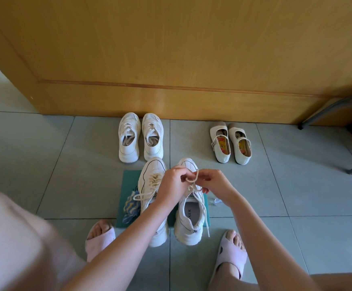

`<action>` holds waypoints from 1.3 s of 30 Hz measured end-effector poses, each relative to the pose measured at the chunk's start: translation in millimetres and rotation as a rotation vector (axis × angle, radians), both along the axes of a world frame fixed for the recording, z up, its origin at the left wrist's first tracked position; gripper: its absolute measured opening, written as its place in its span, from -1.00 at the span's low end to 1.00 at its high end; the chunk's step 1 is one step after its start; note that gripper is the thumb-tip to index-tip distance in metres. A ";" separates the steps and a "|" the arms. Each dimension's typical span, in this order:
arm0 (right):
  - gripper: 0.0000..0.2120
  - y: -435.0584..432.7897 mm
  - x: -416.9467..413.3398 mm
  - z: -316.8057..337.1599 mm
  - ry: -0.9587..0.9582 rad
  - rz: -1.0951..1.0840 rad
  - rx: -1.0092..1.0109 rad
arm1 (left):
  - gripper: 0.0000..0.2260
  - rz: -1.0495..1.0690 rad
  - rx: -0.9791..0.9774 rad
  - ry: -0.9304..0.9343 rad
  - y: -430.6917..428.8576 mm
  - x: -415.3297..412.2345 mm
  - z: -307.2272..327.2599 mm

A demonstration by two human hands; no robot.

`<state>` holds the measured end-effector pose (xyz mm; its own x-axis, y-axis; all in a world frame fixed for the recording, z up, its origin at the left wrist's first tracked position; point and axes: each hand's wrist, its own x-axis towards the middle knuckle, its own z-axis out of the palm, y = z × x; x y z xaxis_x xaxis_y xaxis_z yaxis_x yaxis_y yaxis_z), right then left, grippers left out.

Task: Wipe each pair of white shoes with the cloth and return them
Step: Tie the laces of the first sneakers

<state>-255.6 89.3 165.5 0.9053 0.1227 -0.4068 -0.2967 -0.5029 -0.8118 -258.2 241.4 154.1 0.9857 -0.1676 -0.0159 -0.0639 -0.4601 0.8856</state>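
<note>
I am bent over the chunky white lace-up sneaker on the right [189,219] of the pair nearest me, tying its cream cord lace [192,179]. My left hand [174,182] has its fingers curled round one side of a loop. My right hand [213,181] pinches the other strand just beside it, above the tongue.

The matching white sneaker on the left [151,185] stands just beside it, its lace undone and one end trailing over the side. Both rest partly on a flat teal rectangular mat [129,181]. The crumpled blue-and-yellow striped cloth [131,206] lies at the mat's left edge, in neither hand.

So I judge this is tidying the laces rather than wiping. The next move calls for drawing the bow snug without dragging the shoe, then turning to the loose lace beside it.

A pair of white mesh sneakers [140,137] and a pair of cream strapped flats [230,143] wait by the wooden door [171,49].
</note>
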 end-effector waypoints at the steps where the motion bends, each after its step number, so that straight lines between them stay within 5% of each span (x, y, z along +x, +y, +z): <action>1: -0.88 -1.5 1.6 1.2 0.008 0.011 -0.020 | -0.90 0.004 -0.020 0.008 0.7 -0.1 0.2; 11: -0.89 -18.0 13.5 -3.2 -0.133 -0.152 -0.529 | -0.88 0.091 -0.119 0.123 4.1 -2.7 1.2; 20: -0.84 -14.5 14.3 -13.6 -0.270 -0.262 -0.760 | -0.90 0.095 -0.134 0.185 -5.2 -1.6 5.7; 28: -0.88 -9.7 18.5 -8.6 0.135 -0.849 0.354 | -0.88 0.131 -0.266 0.304 -1.1 -0.7 1.2; 35: -0.88 -13.6 12.9 -5.3 -0.290 -0.516 -0.171 | -0.90 0.173 -0.333 0.351 4.9 0.8 -6.1; 39: -0.88 -13.2 7.6 -8.4 -0.322 -0.397 -0.338 | -0.86 0.178 -0.386 0.417 7.7 0.3 -7.6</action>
